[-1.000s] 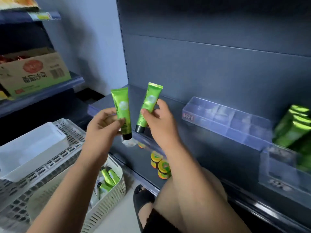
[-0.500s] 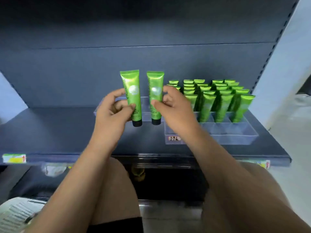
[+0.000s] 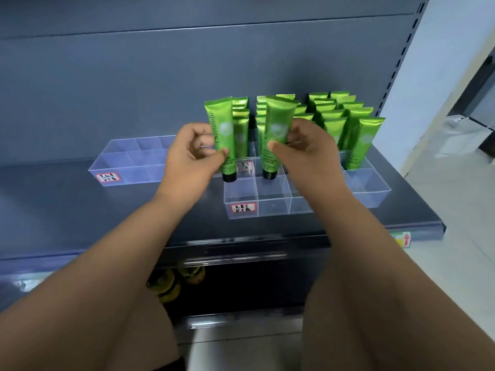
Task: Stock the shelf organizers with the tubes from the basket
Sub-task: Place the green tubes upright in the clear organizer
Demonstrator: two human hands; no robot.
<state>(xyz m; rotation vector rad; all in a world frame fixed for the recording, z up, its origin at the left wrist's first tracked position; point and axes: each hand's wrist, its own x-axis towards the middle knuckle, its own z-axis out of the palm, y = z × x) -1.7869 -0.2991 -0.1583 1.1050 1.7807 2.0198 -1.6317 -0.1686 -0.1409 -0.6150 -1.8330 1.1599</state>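
The left hand (image 3: 190, 156) pinches a glossy green plastic tube with a black cap (image 3: 221, 124) between thumb and curled fingers. The tube is upright, cap down, at the left edge of a clear plastic divided organizer (image 3: 267, 207) on the grey metal shelf (image 3: 80, 210). The right hand (image 3: 305, 153) grips a second matching green tube (image 3: 277, 121) the same way, just beside the first and over the front cells. Whether either cap touches the organizer cannot be told. The hands partly hide the rows of stocked green tubes (image 3: 356, 129) behind. The organizer's red-bordered label (image 3: 243, 208) is unreadable.
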